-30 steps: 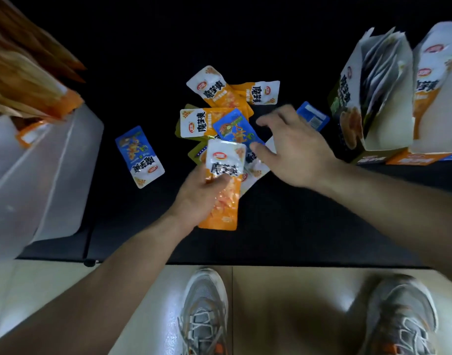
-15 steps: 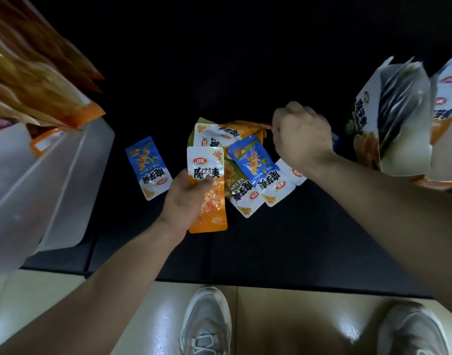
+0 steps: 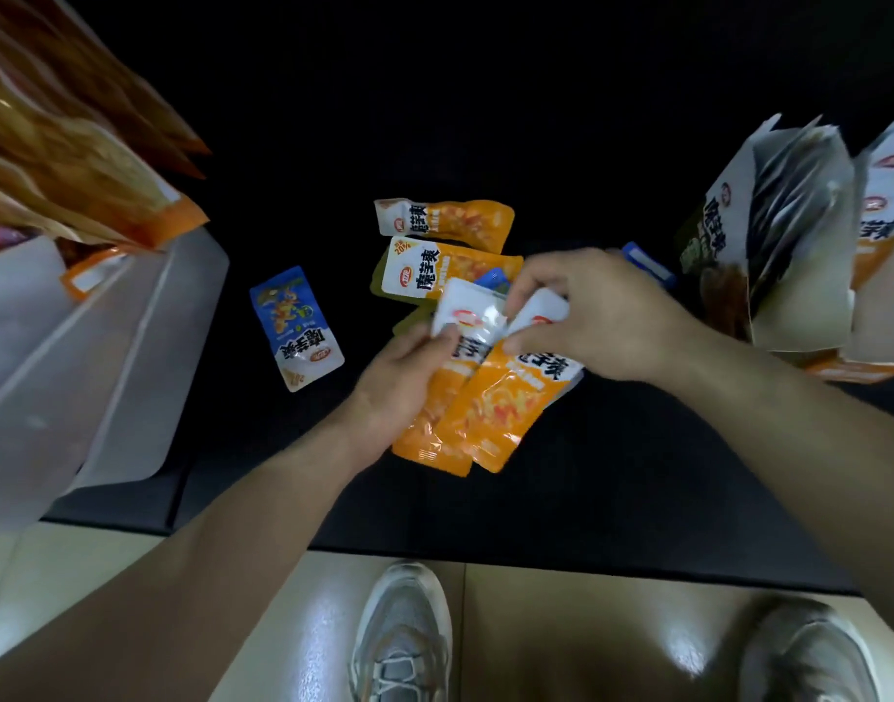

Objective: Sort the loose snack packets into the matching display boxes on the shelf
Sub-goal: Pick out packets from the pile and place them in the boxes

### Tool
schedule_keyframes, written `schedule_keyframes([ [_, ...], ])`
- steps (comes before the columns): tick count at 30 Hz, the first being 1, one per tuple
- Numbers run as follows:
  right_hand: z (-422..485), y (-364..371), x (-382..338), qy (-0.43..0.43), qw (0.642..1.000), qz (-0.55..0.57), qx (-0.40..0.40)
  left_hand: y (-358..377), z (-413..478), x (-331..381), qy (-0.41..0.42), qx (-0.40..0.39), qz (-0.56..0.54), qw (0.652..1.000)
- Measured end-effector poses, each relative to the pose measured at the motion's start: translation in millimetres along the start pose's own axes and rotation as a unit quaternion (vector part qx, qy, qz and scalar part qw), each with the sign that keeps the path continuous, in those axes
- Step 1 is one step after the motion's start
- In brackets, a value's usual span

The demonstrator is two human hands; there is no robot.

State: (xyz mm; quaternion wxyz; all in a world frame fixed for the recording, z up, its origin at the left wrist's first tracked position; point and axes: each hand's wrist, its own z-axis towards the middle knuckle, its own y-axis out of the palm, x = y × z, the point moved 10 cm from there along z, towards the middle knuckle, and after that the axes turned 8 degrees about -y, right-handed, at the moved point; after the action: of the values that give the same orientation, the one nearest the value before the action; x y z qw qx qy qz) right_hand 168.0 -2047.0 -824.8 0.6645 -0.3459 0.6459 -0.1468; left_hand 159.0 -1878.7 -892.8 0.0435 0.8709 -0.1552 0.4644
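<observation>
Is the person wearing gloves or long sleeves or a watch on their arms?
No. Both arms are bare as far up as the picture shows: no sleeves are in view. The left hand and the right hand have no gloves, and I see no watch, bracelet or ring on them. The picture is a bit blurry, so a thin ring could be missed.

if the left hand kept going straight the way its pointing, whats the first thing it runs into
Probably the orange packet lying just beyond the two it holds together with the right hand; the left hand points up and right, though depth is unclear.
</observation>
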Motion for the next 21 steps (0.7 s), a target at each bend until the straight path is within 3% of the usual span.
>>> schedule_keyframes([
  [3,14,7,1,0.019,0.995,-0.061,0.078,28,-9,-4,0.016,-0.083,0.070,0.994],
  [6,26,3,0,-0.031,0.975,-0.163,0.151,0,3,-5,0.019,0.001,0.052,0.998],
  [7,35,8,5,-0.044,0.972,-0.193,0.124,-16,7,-9,0.006,0.056,0.023,0.998],
  [10,54,48,37,-0.023,0.965,-0.246,-0.087,-62,14,-18,-0.010,0.197,-0.012,0.980],
  [13,36,73,57,-0.015,0.934,-0.315,-0.169,-85,15,-26,-0.006,0.232,-0.020,0.972],
  [17,-13,72,44,-0.056,0.934,-0.347,-0.064,-92,16,-40,-0.015,0.227,-0.005,0.974],
  [19,-19,59,44,-0.030,0.950,-0.310,-0.004,-86,16,-38,-0.009,0.217,0.007,0.976],
  [21,-13,55,50,0.014,0.957,-0.289,0.001,-77,18,-34,0.000,0.201,0.013,0.980],
])
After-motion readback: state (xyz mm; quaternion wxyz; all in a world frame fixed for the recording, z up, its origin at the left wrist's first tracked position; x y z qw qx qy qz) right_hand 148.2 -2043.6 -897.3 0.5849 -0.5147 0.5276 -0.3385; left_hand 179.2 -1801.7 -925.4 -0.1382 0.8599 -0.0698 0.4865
